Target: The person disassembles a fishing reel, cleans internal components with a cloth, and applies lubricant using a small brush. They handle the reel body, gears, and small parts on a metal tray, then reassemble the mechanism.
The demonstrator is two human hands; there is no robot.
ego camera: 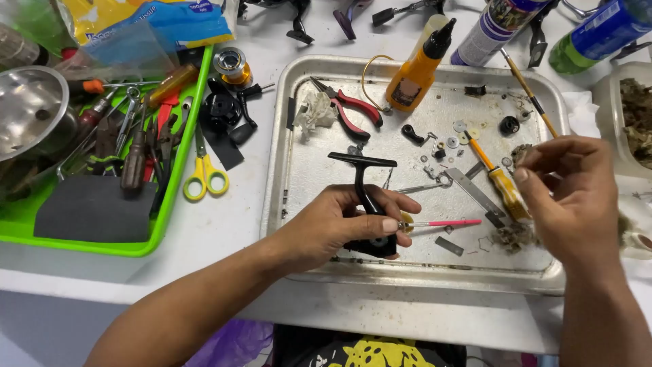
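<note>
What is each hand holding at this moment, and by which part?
The left hand grips the black T-shaped reel body at its lower end, with a thin pink stick under the fingers. The right hand pinches something too small to identify.

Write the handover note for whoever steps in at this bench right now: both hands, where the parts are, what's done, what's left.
Left hand: holds the black reel body over the metal tray, with a thin pink-handled tool pinched along its fingers.
Right hand: raised over the tray's right side, fingertips pinching a small wad of dirty fibre; too small to tell more.
Parts: washers and small screws loose mid-tray; orange-handled screwdriver, red-handled pliers and orange bottle in the tray.
Done: reel stripped, small parts laid out.
Left: parts not yet back on the reel body.
</note>
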